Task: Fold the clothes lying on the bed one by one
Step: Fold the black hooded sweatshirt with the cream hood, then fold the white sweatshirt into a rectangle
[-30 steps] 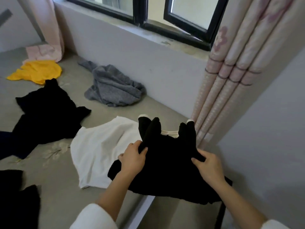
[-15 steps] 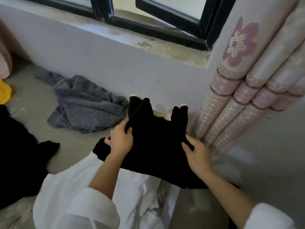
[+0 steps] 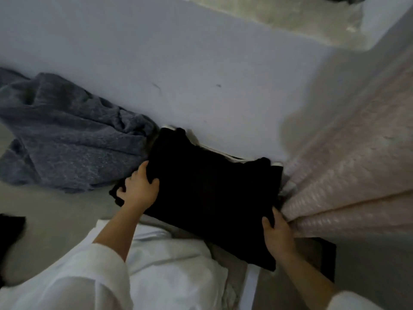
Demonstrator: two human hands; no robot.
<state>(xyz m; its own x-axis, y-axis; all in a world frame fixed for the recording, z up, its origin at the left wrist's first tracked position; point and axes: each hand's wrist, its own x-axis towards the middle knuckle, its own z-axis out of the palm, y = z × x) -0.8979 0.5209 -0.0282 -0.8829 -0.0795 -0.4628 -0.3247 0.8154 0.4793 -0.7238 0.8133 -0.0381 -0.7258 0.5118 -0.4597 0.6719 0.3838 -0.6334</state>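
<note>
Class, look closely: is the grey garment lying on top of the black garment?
No, the grey garment lies crumpled on the bed, left of the black garment, not on it.

The grey bed (image 3: 55, 215) carries a crumpled grey garment (image 3: 67, 135), a white garment (image 3: 174, 271), a folded black garment (image 3: 212, 189) against the wall, and dark fabric (image 3: 9, 231) at the left edge.

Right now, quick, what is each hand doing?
Left hand: closed, gripping the black garment at its left edge.
Right hand: closed, gripping the same garment's right edge.
</note>
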